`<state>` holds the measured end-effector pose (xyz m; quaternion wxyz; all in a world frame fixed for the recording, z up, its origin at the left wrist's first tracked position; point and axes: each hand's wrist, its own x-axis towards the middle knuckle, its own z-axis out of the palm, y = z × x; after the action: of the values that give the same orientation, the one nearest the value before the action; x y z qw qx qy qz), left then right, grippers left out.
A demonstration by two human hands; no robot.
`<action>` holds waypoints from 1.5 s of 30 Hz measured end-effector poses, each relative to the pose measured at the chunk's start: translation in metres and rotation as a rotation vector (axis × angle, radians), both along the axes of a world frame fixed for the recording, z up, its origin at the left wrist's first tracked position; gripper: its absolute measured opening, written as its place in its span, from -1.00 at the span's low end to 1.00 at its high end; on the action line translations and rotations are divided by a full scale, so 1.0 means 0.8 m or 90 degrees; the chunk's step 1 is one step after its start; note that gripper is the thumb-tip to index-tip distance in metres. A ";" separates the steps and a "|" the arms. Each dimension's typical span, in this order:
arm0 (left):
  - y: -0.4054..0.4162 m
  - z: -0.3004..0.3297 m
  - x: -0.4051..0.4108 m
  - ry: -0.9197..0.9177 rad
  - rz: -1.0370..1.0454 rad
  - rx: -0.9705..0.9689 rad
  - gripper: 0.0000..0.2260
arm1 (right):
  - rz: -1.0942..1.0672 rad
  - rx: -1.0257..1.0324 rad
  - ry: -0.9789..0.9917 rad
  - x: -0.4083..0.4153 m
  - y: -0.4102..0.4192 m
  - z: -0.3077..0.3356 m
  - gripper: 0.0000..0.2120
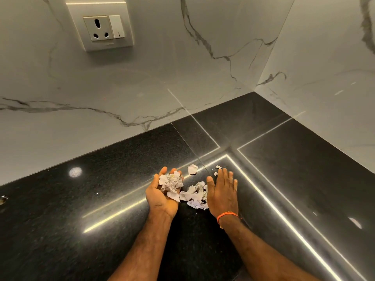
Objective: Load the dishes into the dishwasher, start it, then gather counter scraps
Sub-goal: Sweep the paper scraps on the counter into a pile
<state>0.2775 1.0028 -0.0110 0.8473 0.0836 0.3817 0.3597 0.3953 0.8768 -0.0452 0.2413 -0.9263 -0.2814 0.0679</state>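
Torn white paper scraps lie on the black granite counter [101, 199]. My left hand [162, 195] is cupped palm-up and carries a heap of scraps [170, 182]. My right hand [222, 191], fingers straight and on edge, rests against a loose pile of scraps [193, 194] between the two hands. One larger scrap [192, 169] sits just beyond the hands, and a few tiny bits [218, 167] lie by my right fingertips. An orange thread band circles my right wrist.
White marble walls meet in a corner [254, 91] behind the counter. A wall socket with a switch [101, 27] is up on the left wall. A small object [3, 199] sits at the counter's far left edge. Bright light strips reflect off the granite.
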 end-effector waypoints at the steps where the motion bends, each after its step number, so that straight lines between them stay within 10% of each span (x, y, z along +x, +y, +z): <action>1: 0.003 -0.003 -0.002 0.002 0.006 -0.002 -0.65 | 0.040 0.026 0.007 -0.002 0.010 -0.001 -0.25; 16: 0.000 -0.009 -0.028 0.019 0.026 0.011 -0.65 | 0.343 0.144 0.103 0.014 0.035 0.010 -0.54; 25: 0.006 -0.011 -0.047 0.005 0.064 0.011 -0.67 | 0.357 -0.060 -0.098 -0.022 0.019 0.000 0.10; 36: 0.002 -0.016 -0.069 0.017 0.076 0.000 -0.68 | 0.237 0.003 -0.240 -0.029 0.078 -0.003 -0.80; 41: -0.016 -0.015 -0.053 -0.006 0.057 -0.029 -0.65 | 0.183 0.007 -0.052 -0.028 0.072 0.017 -0.67; 45: -0.034 -0.008 -0.039 -0.032 0.025 -0.049 -0.69 | 0.029 0.292 0.202 -0.046 0.084 0.067 -0.57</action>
<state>0.2467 0.9753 -0.0175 0.8519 0.0347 0.3756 0.3633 0.3583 0.9441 0.0081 0.4839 -0.8187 -0.2692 0.1520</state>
